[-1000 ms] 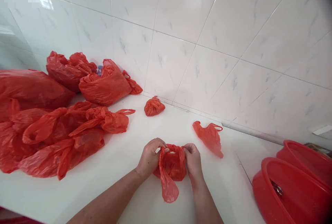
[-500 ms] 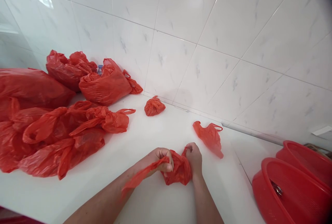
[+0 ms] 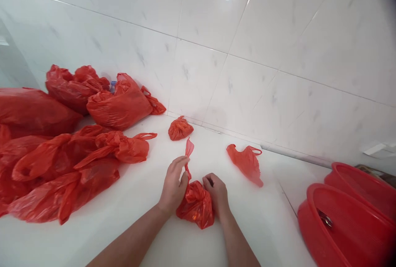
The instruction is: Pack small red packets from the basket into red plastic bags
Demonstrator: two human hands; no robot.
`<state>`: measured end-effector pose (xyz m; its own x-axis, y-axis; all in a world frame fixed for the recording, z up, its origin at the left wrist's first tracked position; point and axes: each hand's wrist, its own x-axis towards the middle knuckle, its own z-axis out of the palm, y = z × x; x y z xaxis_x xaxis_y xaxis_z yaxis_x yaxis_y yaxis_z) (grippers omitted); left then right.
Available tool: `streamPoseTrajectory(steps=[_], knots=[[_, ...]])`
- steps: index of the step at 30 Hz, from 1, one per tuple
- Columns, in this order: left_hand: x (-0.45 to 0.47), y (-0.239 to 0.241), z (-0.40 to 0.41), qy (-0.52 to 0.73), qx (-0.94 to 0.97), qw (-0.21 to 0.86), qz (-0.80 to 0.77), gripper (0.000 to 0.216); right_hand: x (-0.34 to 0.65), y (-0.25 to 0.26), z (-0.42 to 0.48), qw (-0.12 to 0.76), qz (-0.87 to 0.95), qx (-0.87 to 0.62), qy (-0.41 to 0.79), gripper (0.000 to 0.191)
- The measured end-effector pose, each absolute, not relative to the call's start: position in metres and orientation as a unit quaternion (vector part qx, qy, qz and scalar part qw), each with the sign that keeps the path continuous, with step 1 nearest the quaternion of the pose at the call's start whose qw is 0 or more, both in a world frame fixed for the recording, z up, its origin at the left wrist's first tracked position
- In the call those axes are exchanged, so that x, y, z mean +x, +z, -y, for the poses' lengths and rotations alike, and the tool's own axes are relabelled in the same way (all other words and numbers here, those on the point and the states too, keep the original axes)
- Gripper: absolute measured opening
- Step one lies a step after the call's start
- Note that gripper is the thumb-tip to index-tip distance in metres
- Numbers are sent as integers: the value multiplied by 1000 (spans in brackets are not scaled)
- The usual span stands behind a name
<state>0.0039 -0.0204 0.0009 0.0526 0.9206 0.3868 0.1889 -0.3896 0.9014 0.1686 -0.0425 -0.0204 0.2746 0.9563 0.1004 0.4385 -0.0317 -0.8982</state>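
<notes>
A small, filled red plastic bag (image 3: 198, 209) sits gathered on the white counter between my hands, with something orange faintly showing through. My left hand (image 3: 173, 184) is at its left side, fingers rather straight and thumb apart, with a long twisted end of the bag standing up between them. Against the upper right of the bag, my right hand (image 3: 218, 192) is closed with curled fingers. What lies inside that curl is hidden, though it appears to pinch the plastic. Farther back is a small knotted red bag (image 3: 180, 128). To the right lies a flat red bag (image 3: 246, 161).
Several red plastic bags (image 3: 68, 164) are heaped on the left, with bulging bags (image 3: 120, 104) behind them by the tiled wall (image 3: 198, 73). A blue-capped bottle (image 3: 113, 86) peeks out there. Red plastic baskets (image 3: 346, 217) stand at the right, the nearer holding a shiny metal object.
My left hand has turned upright, and the bag's long end has swung from the lower left to standing upward. The bag and my right hand have shifted slightly left; the view has moved a little.
</notes>
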Motion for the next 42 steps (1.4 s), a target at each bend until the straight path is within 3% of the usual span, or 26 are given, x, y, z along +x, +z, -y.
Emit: streamPoseTrajectory(steps=[3, 7, 13, 16, 19, 22, 25, 31, 37, 39, 42], knots=[[2, 6, 30, 434, 764, 373, -298, 35, 172, -20, 38, 468, 525, -661, 261, 20], [8, -1, 35, 305, 821, 413, -250, 76, 178, -19, 31, 485, 513, -665, 243, 18], [16, -4, 17, 291, 776, 437, -350, 17, 184, -22, 26, 523, 482, -650, 269, 22], [20, 5, -8, 325, 751, 418, -395, 12, 188, -23, 25, 546, 456, -645, 280, 24], [25, 21, -39, 401, 728, 329, -449, 14, 191, -24, 23, 565, 431, -647, 277, 23], [31, 35, -66, 486, 697, 215, -481, 28, 191, -24, 23, 574, 423, -644, 278, 21], [36, 35, -87, 493, 703, 150, -490, 48, 190, -23, 23, 576, 425, -639, 281, 20], [37, 25, -126, 341, 702, 53, -624, 88, 191, -29, 18, 536, 445, -663, 272, 22], [25, 36, -168, 206, 736, 81, -640, 110, 195, -36, 12, 517, 462, -666, 274, 23], [19, 37, -178, 171, 747, 106, -633, 103, 196, -36, 12, 512, 466, -669, 270, 23], [10, 35, -182, 131, 773, 127, -608, 62, 197, -35, 12, 506, 472, -672, 264, 24]])
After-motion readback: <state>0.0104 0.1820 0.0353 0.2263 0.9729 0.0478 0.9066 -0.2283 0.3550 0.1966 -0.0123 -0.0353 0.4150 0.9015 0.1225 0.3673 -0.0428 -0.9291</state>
